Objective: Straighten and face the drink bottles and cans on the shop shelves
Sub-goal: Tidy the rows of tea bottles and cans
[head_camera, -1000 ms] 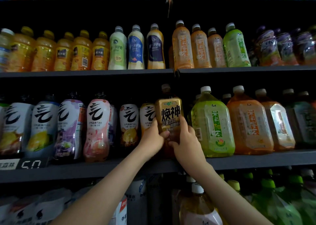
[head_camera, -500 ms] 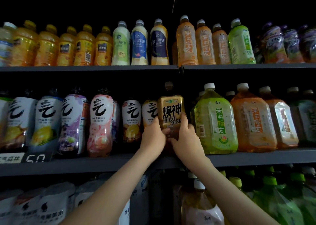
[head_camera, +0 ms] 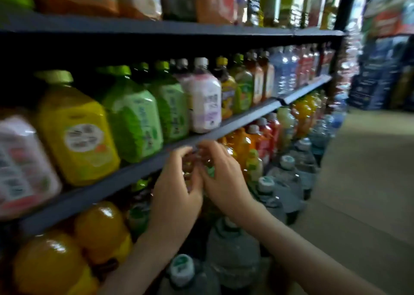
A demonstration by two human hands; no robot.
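Both hands dropped to a lower shelf (head_camera: 246, 118), just under its front edge; left hand (head_camera: 177, 190) and right hand (head_camera: 225, 179) fingers curled round a blurred bottle (head_camera: 197, 160).

— Where does the single view sit?
— Worn on the head, right up against the shelf edge (head_camera: 125, 176).
— Facing?
— Down and rightwards along the bottles (head_camera: 134, 119), with the aisle floor (head_camera: 369, 182) receding at right.
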